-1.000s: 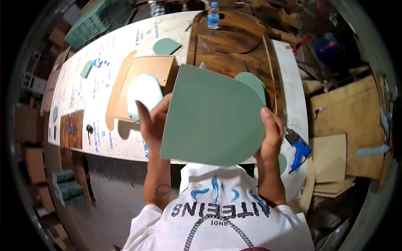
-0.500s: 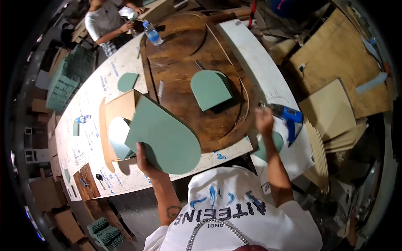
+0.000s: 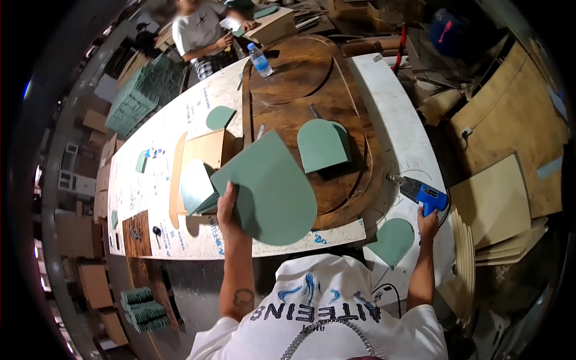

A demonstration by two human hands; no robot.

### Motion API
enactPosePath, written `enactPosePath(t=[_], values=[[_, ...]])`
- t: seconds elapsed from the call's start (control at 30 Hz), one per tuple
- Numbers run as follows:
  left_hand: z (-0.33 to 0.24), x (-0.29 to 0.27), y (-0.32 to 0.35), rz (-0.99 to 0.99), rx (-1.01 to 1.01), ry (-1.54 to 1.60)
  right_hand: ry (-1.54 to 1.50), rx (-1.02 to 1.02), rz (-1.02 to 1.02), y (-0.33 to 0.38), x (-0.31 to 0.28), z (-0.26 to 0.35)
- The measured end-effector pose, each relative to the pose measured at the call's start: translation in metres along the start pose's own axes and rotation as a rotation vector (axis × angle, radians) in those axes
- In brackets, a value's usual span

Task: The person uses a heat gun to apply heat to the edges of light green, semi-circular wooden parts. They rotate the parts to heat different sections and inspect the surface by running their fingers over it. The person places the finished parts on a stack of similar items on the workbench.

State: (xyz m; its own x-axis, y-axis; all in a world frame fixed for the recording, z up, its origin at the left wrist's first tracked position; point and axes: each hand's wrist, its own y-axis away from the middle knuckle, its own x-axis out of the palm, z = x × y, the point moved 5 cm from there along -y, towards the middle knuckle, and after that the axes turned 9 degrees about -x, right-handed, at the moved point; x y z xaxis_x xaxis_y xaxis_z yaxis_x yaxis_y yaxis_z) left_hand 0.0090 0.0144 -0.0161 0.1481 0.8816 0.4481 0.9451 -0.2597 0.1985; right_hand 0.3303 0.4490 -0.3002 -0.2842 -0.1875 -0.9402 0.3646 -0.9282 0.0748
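Observation:
My left hand (image 3: 230, 217) grips the lower left edge of a flat green board (image 3: 270, 192) with one rounded end, held tilted above the table. My right hand (image 3: 428, 224) is closed around the handle of a blue heat gun (image 3: 420, 193), whose metal nozzle points left. The gun is over the white surface at the right. Below it and to the left lies another rounded green piece (image 3: 393, 240). More rounded green pieces (image 3: 323, 145) sit one over another on the brown wooden board (image 3: 282, 123). Left of the held board are a tan wooden piece (image 3: 204, 150) and pale green panels (image 3: 198, 186).
A water bottle (image 3: 260, 61) stands at the far side of the brown board. Across the table, a person (image 3: 201, 36) works with their hands. Stacked green pieces (image 3: 144, 96) are at the far left, and tan sheets (image 3: 495, 192) lean at the right.
My right hand has moved down and right from near the nozzle onto the heat gun's handle. The green board in my left hand has turned. The whole view has shifted.

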Motion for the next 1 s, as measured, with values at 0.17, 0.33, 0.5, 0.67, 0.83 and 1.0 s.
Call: enactPosePath(t=[0.17, 0.33, 0.5, 0.67, 0.83, 1.0], values=[[-0.010, 0.008, -0.012, 0.150, 0.240, -0.240, -0.116, -0.115, -0.035, -0.005, -0.018, 0.007], [-0.020, 0.051, -0.017, 0.450, 0.153, -0.097, -0.362, -0.329, -0.364, 0.000, -0.087, 0.055], [-0.022, 0.069, -0.031, 0.296, 0.117, -0.195, -0.550, -0.467, -0.486, -0.008, -0.155, 0.077], [-0.024, 0.093, -0.034, 0.209, 0.101, -0.132, -0.529, -0.511, -0.749, 0.017, -0.209, 0.095], [-0.023, 0.106, -0.037, 0.134, 0.085, -0.075, -0.678, -0.579, -0.870, 0.036, -0.248, 0.108], [-0.029, 0.110, -0.039, 0.201, 0.145, -0.111, -0.702, -0.686, -0.984, 0.044, -0.278, 0.122]])
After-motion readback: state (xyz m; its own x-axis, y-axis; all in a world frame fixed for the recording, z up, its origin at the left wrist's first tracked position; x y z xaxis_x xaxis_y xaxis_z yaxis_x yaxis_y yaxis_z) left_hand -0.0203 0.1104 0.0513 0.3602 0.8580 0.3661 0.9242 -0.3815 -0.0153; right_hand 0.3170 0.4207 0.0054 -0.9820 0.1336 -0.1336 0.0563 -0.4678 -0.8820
